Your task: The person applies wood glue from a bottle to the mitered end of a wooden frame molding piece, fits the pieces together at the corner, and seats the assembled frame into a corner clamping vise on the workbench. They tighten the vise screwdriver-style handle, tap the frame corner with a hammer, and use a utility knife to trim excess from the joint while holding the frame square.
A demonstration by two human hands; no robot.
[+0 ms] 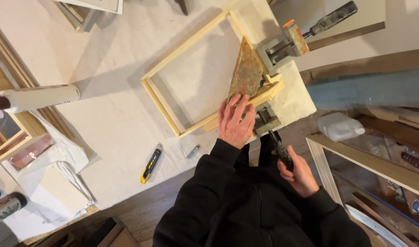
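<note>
Fingers of the left hand [236,122] lie flat and spread, released rather than curled, pressing down on the near right corner of a pale wooden frame [173,80]. That frame lies flat on a white-covered worktable [109,119], its open middle showing the table cover, and it stretches away from the fingertips toward the far left. Just beyond the fingertips sits a rusty triangular corner clamp [247,73], whose metal plate fills the inside of the frame's corner; one screw jaw block [282,48] of it stands past the fingers to the far right, and its long dark handle [330,19] runs on from there. A second jaw block [266,119] lies just beside the left thumb, touching the frame's outer edge.

Below that block, the right hand [298,174] is clenched around the dark screw handle [280,150] of the clamp, fingers wrapped about the grip, close to the person's black-sleeved body.

Left of the left wrist, well apart from the fingers, a yellow-and-black utility knife [150,165] rests on the table, with a small grey cylinder [193,152] between it and the wrist. A white heat gun or similar tool [38,98] lies far to the left. A translucent plastic bottle [340,126] sits to the right of both hands, near a lower shelf.
</note>
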